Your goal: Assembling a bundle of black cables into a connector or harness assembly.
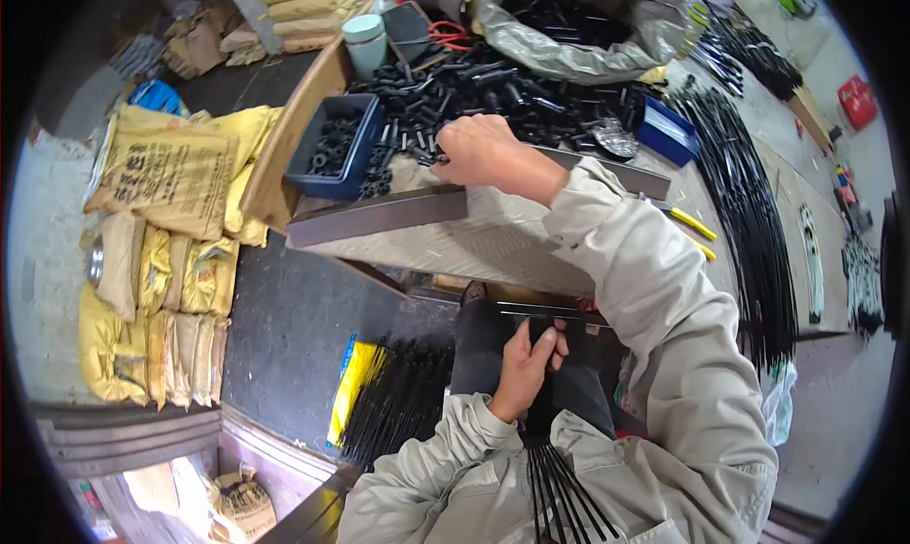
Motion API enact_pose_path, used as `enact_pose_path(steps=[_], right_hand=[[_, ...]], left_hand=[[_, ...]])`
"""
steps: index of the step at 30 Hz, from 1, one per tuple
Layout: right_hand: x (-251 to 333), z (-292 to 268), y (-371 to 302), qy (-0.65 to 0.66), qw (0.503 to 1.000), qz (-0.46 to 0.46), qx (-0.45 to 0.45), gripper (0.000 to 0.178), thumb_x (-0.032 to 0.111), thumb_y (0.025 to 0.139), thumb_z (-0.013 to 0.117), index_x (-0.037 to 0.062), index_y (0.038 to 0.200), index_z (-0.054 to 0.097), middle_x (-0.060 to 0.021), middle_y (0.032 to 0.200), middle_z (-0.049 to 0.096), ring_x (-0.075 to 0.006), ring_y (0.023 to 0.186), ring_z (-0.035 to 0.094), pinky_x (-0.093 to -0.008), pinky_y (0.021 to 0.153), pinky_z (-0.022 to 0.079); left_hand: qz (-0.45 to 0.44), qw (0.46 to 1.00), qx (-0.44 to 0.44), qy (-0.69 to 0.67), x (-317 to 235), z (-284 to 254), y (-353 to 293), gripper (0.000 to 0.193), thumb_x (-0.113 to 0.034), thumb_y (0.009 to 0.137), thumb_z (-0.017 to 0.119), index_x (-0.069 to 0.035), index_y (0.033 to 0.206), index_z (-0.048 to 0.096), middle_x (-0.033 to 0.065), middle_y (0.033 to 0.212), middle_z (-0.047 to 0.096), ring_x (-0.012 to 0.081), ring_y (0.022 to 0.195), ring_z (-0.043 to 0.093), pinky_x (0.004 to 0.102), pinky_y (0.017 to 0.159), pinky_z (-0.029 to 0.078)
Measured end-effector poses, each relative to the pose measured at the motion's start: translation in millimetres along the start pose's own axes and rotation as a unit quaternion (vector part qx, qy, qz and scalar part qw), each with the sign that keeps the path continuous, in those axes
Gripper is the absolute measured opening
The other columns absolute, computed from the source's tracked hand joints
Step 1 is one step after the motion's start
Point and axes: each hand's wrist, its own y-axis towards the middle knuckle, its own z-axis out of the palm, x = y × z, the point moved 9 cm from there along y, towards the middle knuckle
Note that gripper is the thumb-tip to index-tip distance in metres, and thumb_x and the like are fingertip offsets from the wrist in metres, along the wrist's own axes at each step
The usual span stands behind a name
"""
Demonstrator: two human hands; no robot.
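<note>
Over my lap, my left hand (527, 366) is closed round a bundle of thin black rods (561, 487), whose lower parts fan out against my jacket. The upper ends of that bundle are mostly hidden by my fingers. My right hand (485, 149) reaches over the bench's front lip, with its fingers curled together at the near edge of a heap of short black cylindrical parts (493, 81). Anything between those fingertips cannot be made out. Left of this hand stands a blue bin (327, 186) holding small black ring-like pieces, with more small pieces lying loose beside it.
Pliers with yellow handles (692, 224) and long black rods (749, 222) lie on the right. A small blue box (668, 135), a silver sack (578, 63), a lidded jar (366, 49) and red-handled scissors (449, 37) border the heap. Yellow sacks (171, 170) are stacked left; more rods (396, 402) lie beside my leg.
</note>
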Motion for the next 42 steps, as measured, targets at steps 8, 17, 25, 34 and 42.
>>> enact_pose_path(steps=[8,17,25,34,42], right_hand=[[-84,-46,-45,-0.095,0.984,-0.017,-0.147,0.017,0.026,0.076,0.062,0.0087,0.079,0.059,-0.0078,0.077,0.058,-0.027,0.073,0.059,-0.0391,0.06,0.046],[19,14,10,-0.129,0.953,-0.222,-0.163,0.006,0.008,0.07,0.058,0.0087,0.075,0.056,-0.0066,0.081,0.05,-0.0219,0.069,0.06,-0.0347,0.052,0.048],[27,15,-5,-0.14,0.94,-0.248,-0.19,0.014,0.011,0.069,0.059,0.0054,0.08,0.052,-0.0073,0.088,0.048,-0.0225,0.073,0.059,-0.0352,0.054,0.049],[1,-44,-166,0.472,0.875,-0.097,-0.052,0.033,0.006,0.081,0.06,0.0091,0.114,0.058,0.001,0.088,0.057,-0.0048,0.079,0.049,-0.0196,0.069,0.041],[-32,13,-254,0.622,0.779,0.072,-0.006,0.022,0.011,0.083,0.059,0.002,0.102,0.062,0.0012,0.078,0.058,-0.0047,0.066,0.048,-0.0202,0.06,0.04]], left_hand=[[0.002,0.999,0.022,-0.025,-1,4,4,0.017,-0.015,0.093,0.044,-0.002,0.102,0.049,0.0028,0.073,0.051,0.008,0.06,0.045,0.0206,0.056,0.037],[-0.02,1.0,-0.01,-0.019,7,-2,2,0.016,-0.015,0.093,0.045,-0.002,0.101,0.05,0.0005,0.072,0.051,0.0052,0.058,0.044,0.0187,0.053,0.036],[-0.007,1.0,0.001,0.01,6,7,-11,0.019,-0.019,0.092,0.047,-0.003,0.102,0.05,0.0017,0.072,0.053,0.007,0.059,0.046,0.02,0.054,0.037],[0.05,0.998,0.01,-0.045,-9,18,-22,0.025,-0.028,0.096,0.033,-0.004,0.102,0.035,0.0151,0.076,0.06,0.0134,0.055,0.05,0.0245,0.052,0.04],[0.019,0.999,0.038,-0.029,6,48,-20,0.027,-0.03,0.098,0.029,-0.005,0.096,0.037,0.0214,0.095,0.061,0.02,0.064,0.061,0.0255,0.056,0.048]])
